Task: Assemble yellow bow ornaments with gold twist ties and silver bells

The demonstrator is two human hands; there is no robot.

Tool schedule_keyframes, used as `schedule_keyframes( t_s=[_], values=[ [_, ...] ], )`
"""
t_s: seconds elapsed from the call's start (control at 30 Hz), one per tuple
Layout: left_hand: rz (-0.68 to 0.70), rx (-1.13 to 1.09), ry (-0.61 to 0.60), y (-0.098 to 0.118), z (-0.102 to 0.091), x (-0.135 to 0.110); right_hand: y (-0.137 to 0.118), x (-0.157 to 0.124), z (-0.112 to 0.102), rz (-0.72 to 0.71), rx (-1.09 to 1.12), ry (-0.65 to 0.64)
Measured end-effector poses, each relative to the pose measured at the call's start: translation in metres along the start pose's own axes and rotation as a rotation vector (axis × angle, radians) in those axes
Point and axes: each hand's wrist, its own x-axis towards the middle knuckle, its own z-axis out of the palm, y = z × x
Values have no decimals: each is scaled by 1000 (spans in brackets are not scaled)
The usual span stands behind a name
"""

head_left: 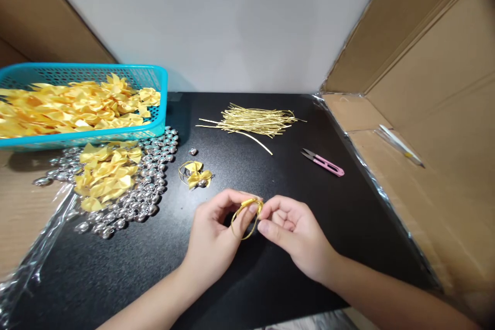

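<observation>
My left hand (216, 237) and my right hand (292, 234) meet over the black table (247, 268), near its front. Both pinch a small gold cord loop (245, 219) with a yellow bit at its top, between thumbs and forefingers. A finished yellow bow with a gold loop (195, 174) lies just beyond my left hand. A bundle of gold cord pieces (253, 121) lies further back. Pink thread snips (323, 162) rest to the right of it.
A turquoise basket (157, 126) full of yellow ribbon bows stands at the back left. In front of it, loose yellow bows (106, 172) lie on a spread of silver bells (154, 185). Cardboard walls (436, 113) enclose the right side and left corner.
</observation>
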Motion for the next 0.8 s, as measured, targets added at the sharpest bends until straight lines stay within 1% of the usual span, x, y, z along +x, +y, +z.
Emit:
schedule_keyframes(
  t_s=[0.07, 0.13, 0.27, 0.37, 0.43, 0.53, 0.63, 0.8],
  values=[
    [3, 7, -13, -2, -1, 0, 0, 1, -2, 35, 62, -19],
    [46, 40, -17, -5, -1, 0, 0, 2, -3, 59, 101, -18],
    [149, 130, -41, -9, -1, 0, 2, 3, -4, 55, 109, -32],
    [169, 149, -50, -9, -1, -1, 3, 2, -3, 45, 125, -55],
    [170, 143, -55, -9, -1, -2, 3, 2, -2, 35, 115, -36],
    [160, 123, -64, -7, 0, -4, 2, 4, -1, 22, 86, 19],
    [122, 97, -70, -5, 0, -3, 1, 4, 0, 28, 81, 50],
    [-11, -4, -56, -3, 0, 1, 1, 1, -1, 22, -33, 10]
  ],
)
